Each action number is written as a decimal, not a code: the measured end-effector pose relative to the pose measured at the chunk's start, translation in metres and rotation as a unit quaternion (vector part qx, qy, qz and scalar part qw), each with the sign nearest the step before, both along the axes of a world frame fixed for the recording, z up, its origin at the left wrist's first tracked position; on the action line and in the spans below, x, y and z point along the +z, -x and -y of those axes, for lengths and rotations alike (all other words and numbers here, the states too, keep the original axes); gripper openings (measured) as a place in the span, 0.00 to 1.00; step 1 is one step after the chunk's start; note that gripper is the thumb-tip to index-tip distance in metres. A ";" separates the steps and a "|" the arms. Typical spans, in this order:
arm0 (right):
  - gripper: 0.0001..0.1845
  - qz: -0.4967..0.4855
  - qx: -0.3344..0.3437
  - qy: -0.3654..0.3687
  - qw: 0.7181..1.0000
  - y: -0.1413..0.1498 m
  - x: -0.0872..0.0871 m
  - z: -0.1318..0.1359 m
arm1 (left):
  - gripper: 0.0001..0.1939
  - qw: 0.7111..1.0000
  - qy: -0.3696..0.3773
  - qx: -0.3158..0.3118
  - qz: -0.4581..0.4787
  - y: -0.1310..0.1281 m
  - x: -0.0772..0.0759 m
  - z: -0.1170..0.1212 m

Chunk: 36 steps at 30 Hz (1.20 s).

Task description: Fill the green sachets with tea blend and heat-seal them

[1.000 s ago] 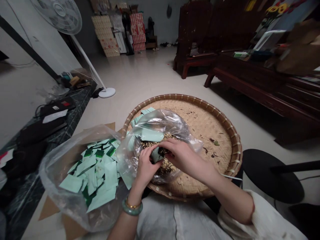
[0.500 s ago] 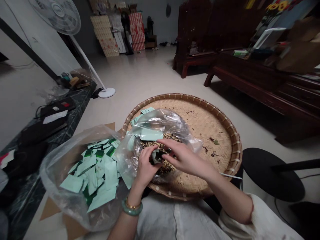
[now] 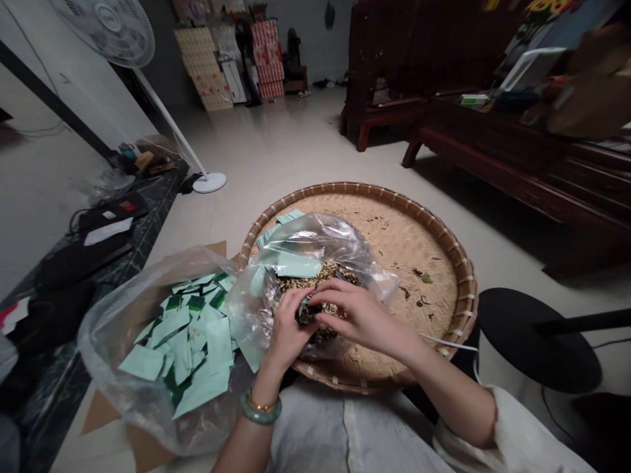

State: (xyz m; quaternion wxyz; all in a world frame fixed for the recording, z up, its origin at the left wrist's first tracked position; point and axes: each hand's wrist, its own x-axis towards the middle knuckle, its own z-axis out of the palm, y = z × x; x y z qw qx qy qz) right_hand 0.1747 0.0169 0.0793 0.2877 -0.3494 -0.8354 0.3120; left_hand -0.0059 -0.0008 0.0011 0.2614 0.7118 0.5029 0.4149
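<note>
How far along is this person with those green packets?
A heap of pale green packets fills the left clear bag, seemingly done. The left hand holds a dark packet over a seed mix in the other bag, right hand beside it. A few packets remain there, on the woven tray.

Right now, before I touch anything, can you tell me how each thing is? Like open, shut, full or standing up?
Left hand: pinching a dark green packet
Right hand: fingers curled right beside the packet
Clear plastic bag on the tray: open, holding a grainy brown mix
Clear plastic bag on the left: open, full of pale green packets
Round woven tray: bearing the bag, dark bits scattered on it
Standing fan: upright, running or not unclear
</note>
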 end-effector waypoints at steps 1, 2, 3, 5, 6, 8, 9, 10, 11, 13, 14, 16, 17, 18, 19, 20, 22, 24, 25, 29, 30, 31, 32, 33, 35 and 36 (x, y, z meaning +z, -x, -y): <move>0.11 0.027 0.009 -0.011 1.000 -0.001 -0.004 0.000 | 0.23 1.000 0.008 -0.004 0.001 0.000 0.001 0.000; 0.09 0.053 0.011 -0.020 0.998 -0.001 -0.008 0.000 | 0.23 1.000 0.015 -0.006 0.002 -0.001 0.002 0.000; 0.06 0.074 0.007 -0.027 0.997 -0.002 -0.012 -0.001 | 0.23 1.000 0.021 -0.006 0.003 -0.001 0.002 0.000; 0.06 0.089 -0.014 -0.035 0.995 -0.001 -0.018 -0.004 | 0.24 1.000 0.030 0.004 0.006 -0.003 0.002 0.001; 0.07 0.084 -0.027 -0.037 0.995 -0.001 -0.019 -0.006 | 0.25 0.999 0.034 0.009 0.009 -0.004 0.001 0.001; 0.07 0.064 -0.048 -0.037 0.996 -0.001 -0.019 -0.008 | 0.26 0.999 0.046 0.018 0.015 -0.006 -0.002 0.001; 0.07 0.058 -0.054 -0.034 0.996 -0.001 -0.017 -0.008 | 0.26 0.998 0.053 0.020 0.017 -0.006 -0.003 0.001; 0.08 0.057 -0.056 -0.029 0.996 -0.001 -0.015 -0.008 | 0.26 0.998 0.061 0.022 0.020 -0.007 -0.005 0.001; 0.08 0.059 -0.053 -0.023 0.997 -0.002 -0.013 -0.007 | 0.25 0.997 0.068 0.023 0.022 -0.007 -0.006 0.001; 0.07 0.073 -0.035 -0.017 0.997 -0.005 -0.011 -0.005 | 0.24 0.997 0.073 0.024 0.026 -0.006 -0.009 0.001; 0.07 0.086 -0.026 -0.020 0.996 -0.006 -0.011 -0.004 | 0.24 0.997 0.074 0.023 0.028 -0.006 -0.010 0.001; 0.09 0.122 -0.019 -0.041 0.991 -0.008 -0.015 -0.003 | 0.24 0.996 0.078 0.019 0.034 -0.005 -0.012 0.000; 0.07 0.139 -0.024 -0.056 0.988 -0.008 -0.017 -0.002 | 0.24 0.996 0.083 0.017 0.038 -0.005 -0.013 0.000; 0.04 0.148 -0.033 -0.072 0.986 -0.008 -0.020 -0.003 | 0.24 0.995 0.088 0.016 0.043 -0.005 -0.013 0.000; 0.03 0.146 -0.046 -0.085 0.984 -0.008 -0.023 -0.003 | 0.25 0.994 0.093 0.018 0.048 -0.005 -0.014 0.000; 0.05 0.134 -0.060 -0.095 0.985 -0.008 -0.024 -0.003 | 0.26 0.994 0.096 0.023 0.051 -0.005 -0.015 0.001; 0.07 0.083 -0.090 -0.108 0.987 -0.007 -0.024 -0.005 | 0.27 0.994 0.097 0.035 0.048 -0.005 -0.015 0.002; 0.08 0.026 -0.116 -0.115 0.986 -0.008 -0.021 -0.007 | 0.22 0.994 0.097 0.036 0.031 -0.004 -0.015 0.003; 0.08 0.002 -0.124 -0.115 0.986 -0.008 -0.020 -0.007 | 0.17 0.994 0.101 0.033 0.021 -0.004 -0.014 0.003; 0.10 -0.023 -0.133 -0.093 0.987 -0.009 -0.020 -0.012 | 0.07 0.992 0.124 0.024 0.008 -0.001 -0.012 0.005; 0.10 -0.026 -0.132 -0.084 0.987 -0.008 -0.023 -0.013 | 0.07 0.991 0.131 0.023 0.008 -0.001 -0.011 0.005; 0.11 -0.037 -0.135 -0.075 0.987 -0.007 -0.025 -0.014 | 0.08 0.990 0.140 0.019 0.010 -0.002 -0.010 0.005; 0.12 -0.056 -0.140 -0.063 0.986 -0.006 -0.028 -0.014 | 0.10 0.988 0.155 0.013 0.017 -0.002 -0.008 0.006; 0.13 -0.081 -0.149 -0.047 0.984 -0.006 -0.030 -0.015 | 0.12 0.985 0.171 0.005 0.025 -0.002 -0.005 0.006; 0.15 -0.128 -0.169 -0.012 0.977 -0.005 -0.031 -0.017 | 0.13 0.978 0.201 -0.007 0.049 -0.003 -0.001 0.006; 0.15 -0.143 -0.171 0.004 0.975 -0.006 -0.031 -0.018 | 0.13 0.976 0.211 -0.010 0.060 -0.003 0.001 0.006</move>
